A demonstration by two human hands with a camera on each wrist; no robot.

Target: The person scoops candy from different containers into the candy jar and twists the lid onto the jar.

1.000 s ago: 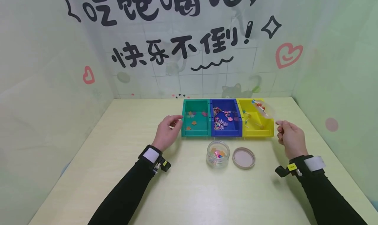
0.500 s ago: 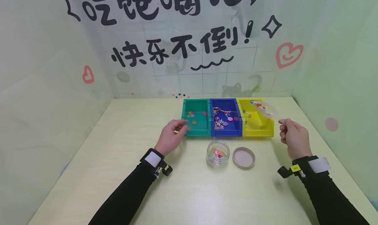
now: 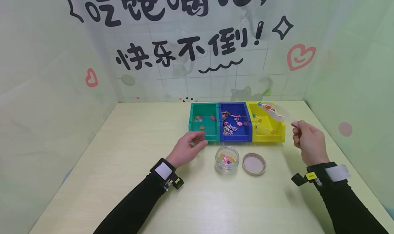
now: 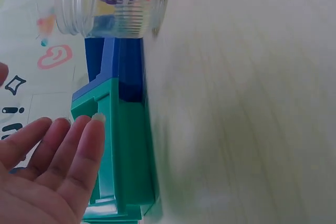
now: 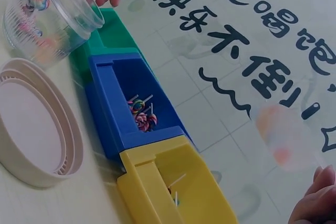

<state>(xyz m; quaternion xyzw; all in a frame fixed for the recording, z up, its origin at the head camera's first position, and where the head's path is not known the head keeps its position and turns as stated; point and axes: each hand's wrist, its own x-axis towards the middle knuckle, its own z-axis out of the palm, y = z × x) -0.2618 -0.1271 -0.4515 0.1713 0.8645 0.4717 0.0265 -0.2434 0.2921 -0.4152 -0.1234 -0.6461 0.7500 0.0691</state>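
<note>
Right hand (image 3: 311, 141) has clear scoop (image 3: 284, 114) pinched in its fingers, lollipops (image 3: 268, 107) over yellow bin (image 3: 271, 138) in head view; wrist tilt could spill them onto counter (image 3: 197, 203), and left hand (image 3: 187, 147), fingers loosely extended, apparently empty, could bump jar (image 3: 226, 170).

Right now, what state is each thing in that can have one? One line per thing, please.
Jar: upright, uncovered, partly filled
Lid: off, lying flat beside the jar
Green bin: open-topped, few pieces inside
Blue bin: open-topped, partly filled
Yellow bin: open-topped, partly filled
Clear scoop: raised, loaded
Left hand: fingers extended, nothing visibly held
Right hand: pinching the scoop
</note>
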